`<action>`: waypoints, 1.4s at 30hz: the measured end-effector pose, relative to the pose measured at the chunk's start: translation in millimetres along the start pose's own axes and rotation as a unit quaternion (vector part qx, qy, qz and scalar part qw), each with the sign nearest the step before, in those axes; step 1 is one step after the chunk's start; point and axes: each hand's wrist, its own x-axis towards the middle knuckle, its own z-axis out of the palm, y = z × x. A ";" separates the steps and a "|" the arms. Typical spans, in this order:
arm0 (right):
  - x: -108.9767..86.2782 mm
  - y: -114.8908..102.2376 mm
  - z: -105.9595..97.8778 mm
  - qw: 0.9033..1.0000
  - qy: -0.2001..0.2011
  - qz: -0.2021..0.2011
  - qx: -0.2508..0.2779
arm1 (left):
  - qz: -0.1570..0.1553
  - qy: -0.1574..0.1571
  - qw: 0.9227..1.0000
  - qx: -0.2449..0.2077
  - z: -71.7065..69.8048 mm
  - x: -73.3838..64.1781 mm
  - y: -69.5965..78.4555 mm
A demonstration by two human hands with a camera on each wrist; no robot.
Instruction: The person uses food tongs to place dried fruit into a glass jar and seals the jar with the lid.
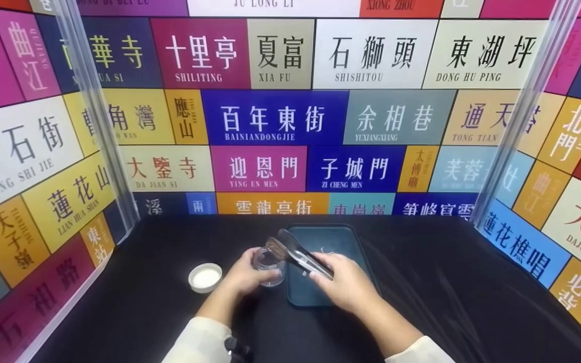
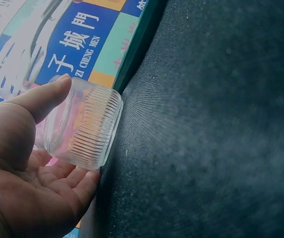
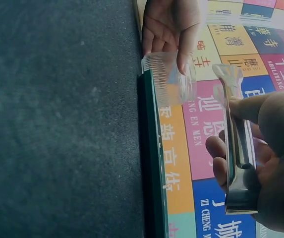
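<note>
My left hand (image 1: 244, 275) holds a clear glass jar (image 2: 94, 126) with a ribbed lower wall. The thumb lies along one side and the fingers curl round the other. In the left wrist view the jar's base is right at the dark tabletop, and its mouth shows no lid. My right hand (image 1: 347, 283) grips metal tongs (image 3: 241, 191), thumb on one arm and fingers on the other. The tongs' two tips stand apart and overlap the jar's mouth in the head view. Both hands are over the left part of a dark teal tray (image 1: 310, 298) or beside it.
A round white lid (image 1: 206, 277) lies on the black cloth (image 1: 144, 302) left of my left hand. A small pale patch shows on the tray behind the right hand. Colourful sign-covered walls (image 1: 275, 116) enclose the table at the back and sides, with clear posts at the corners.
</note>
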 end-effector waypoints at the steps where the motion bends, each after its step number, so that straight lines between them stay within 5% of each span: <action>1: 0.4 0.2 -1.0 1.000 0.001 0.004 0.002 | 0.000 0.000 1.000 -0.003 0.1 -0.1 0.9; 12: 8.0 14.9 -23.1 0.997 -0.028 0.068 0.007 | -0.017 0.012 1.000 -0.013 5.9 -1.3 11.8; 27: 13.7 51.6 -45.8 0.989 -0.047 0.122 -0.068 | -0.025 0.017 0.999 -0.026 10.8 -2.4 14.5; 42: 12.9 83.4 -42.8 0.986 -0.039 0.133 -0.090 | -0.045 0.027 0.999 0.000 8.4 -1.2 9.5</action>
